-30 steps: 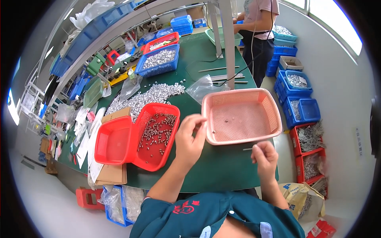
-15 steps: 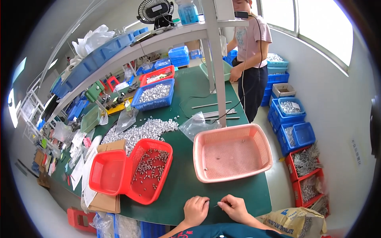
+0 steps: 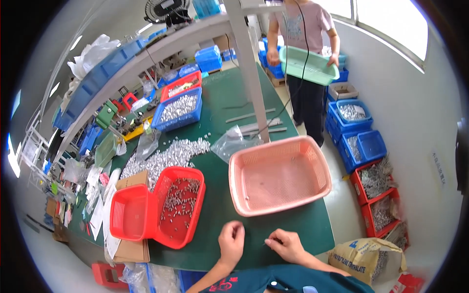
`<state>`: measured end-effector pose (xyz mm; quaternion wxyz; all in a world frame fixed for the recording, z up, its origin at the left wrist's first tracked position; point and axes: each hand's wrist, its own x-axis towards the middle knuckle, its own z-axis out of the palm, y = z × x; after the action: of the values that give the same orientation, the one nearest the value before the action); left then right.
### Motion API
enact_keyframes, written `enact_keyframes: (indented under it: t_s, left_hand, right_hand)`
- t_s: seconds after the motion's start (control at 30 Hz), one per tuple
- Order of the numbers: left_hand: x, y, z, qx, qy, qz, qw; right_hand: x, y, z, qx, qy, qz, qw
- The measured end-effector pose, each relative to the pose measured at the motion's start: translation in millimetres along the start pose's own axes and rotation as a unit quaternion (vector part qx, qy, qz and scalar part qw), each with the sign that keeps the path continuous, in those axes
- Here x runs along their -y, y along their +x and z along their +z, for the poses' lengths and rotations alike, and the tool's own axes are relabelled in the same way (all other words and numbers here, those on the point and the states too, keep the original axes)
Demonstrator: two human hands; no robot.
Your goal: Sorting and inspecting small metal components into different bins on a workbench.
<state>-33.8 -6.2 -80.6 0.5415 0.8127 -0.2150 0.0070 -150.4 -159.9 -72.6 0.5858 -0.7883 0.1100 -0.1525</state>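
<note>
Above the green table's near edge, my left hand (image 3: 231, 242) is closed with its fingers curled together; whatever they hold is hidden. Apart from it on the right, my right hand (image 3: 287, 245) is pinched, and a tiny dark tip may show at its fingertips, too small to name. Just beyond both hands stands a pink perforated basket (image 3: 281, 183) with a few tiny bits inside. Left of my hands is a red tray (image 3: 195, 215) holding many small metal parts. Against it rests an emptier red tray (image 3: 129, 215), on cardboard.
A pile of shiny metal parts (image 3: 168, 158) covers the table beyond the red trays. Near it are a blue basket (image 3: 178, 110) of parts, a clear plastic bag (image 3: 232, 144) and metal rods (image 3: 264, 128). A shelf post (image 3: 254, 83) rises there. A person holds a green basin (image 3: 310, 68).
My hands have moved apart and slightly up, the left one turning more upright. The person across the table has lifted the green basin off the table and turned toward me. The view has shifted slightly.
</note>
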Motion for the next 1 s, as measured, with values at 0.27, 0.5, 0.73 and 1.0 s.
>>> enact_keyframes:
  t_s: [0.27, 0.5, 0.73, 1.0]
  left_hand:
    - [-32.1, 78.4, 17.7, 0.019, 0.076, 0.02, 0.997]
    - [-23.5, 93.7, 17.7, 0.028, 0.002, 0.0, 1.0]
    - [-50.9, 114.0, 26.3, 0.055, 0.041, 0.037, 0.997]
    - [-45.6, 107.3, 26.3, 0.121, 0.082, 0.005, 0.989]
  right_hand:
    - [4.8, -8.0, -7.9, -0.026, 0.024, -0.005, 0.999]
    - [8.8, -26.0, -33.7, -0.089, 0.063, -0.018, 0.994]
    - [-0.7, -39.6, -107.4, -0.404, 0.132, 0.031, 0.905]
    - [-34.4, -14.7, -135.5, -0.404, 0.135, -0.019, 0.905]
